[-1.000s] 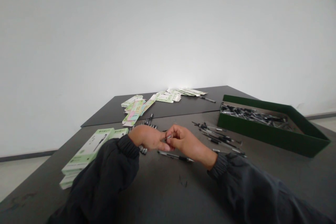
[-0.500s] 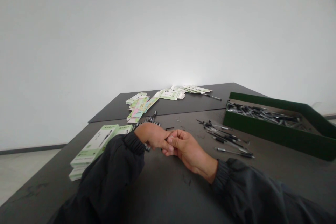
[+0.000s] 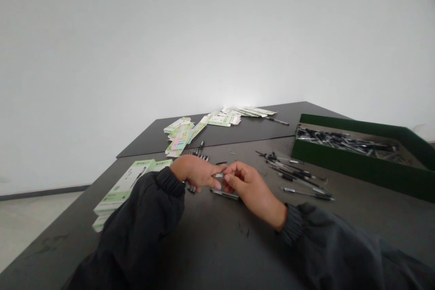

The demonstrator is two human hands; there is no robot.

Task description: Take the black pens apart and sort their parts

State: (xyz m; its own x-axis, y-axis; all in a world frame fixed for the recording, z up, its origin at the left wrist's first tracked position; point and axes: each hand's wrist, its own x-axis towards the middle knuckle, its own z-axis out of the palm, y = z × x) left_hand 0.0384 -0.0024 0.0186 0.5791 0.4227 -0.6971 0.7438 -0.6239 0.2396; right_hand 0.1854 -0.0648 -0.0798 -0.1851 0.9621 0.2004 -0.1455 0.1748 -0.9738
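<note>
Above the middle of the table, my left hand has its thumb and fingers closed on a pen, of which only a short clear and grey length shows. My right hand pinches at the other end of this pen; its fingertips hide that end. Just below both hands a clear pen with dark parts lies on the table. Several black-capped pens lie behind my left hand, which partly covers them. To the right of my right hand is a loose pile of pens.
A green open box full of pens stands at the right. Green and white pen boxes are stacked at the left. Flattened cartons and a single pen lie at the back of the dark table. Behind is a wall.
My hands, pressed together before, have come slightly apart, and a piece of pen now shows between them. The pen lying below them has come into sight. The view has shifted slightly.
</note>
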